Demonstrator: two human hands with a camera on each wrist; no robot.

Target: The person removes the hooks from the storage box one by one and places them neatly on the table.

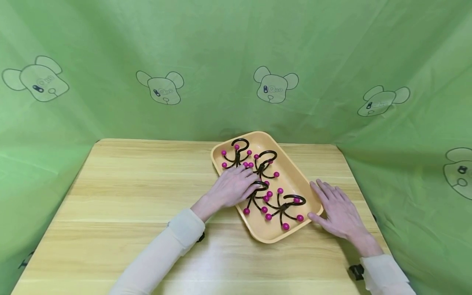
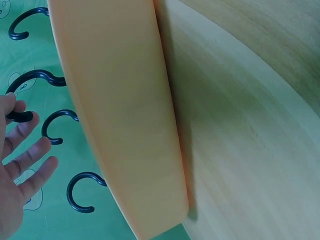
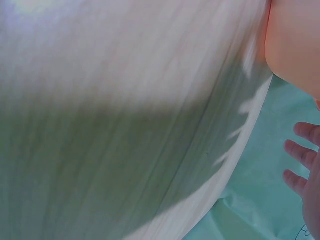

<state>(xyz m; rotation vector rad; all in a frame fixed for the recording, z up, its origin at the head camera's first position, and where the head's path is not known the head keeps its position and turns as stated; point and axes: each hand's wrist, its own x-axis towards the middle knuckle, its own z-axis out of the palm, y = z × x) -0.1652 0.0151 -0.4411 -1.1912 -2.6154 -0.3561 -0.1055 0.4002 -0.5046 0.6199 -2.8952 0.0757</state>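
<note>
Left hand, the nearer, pinches a black hook inside the tray, leftward; right hand, spread, touches its right rim.

A pale wood-grained table carries a shallow orange tray; it lies slantwise.

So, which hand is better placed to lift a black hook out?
Probably the left hand: its thumb and finger hold one black hook. The right hand is at the tray edge.
</note>
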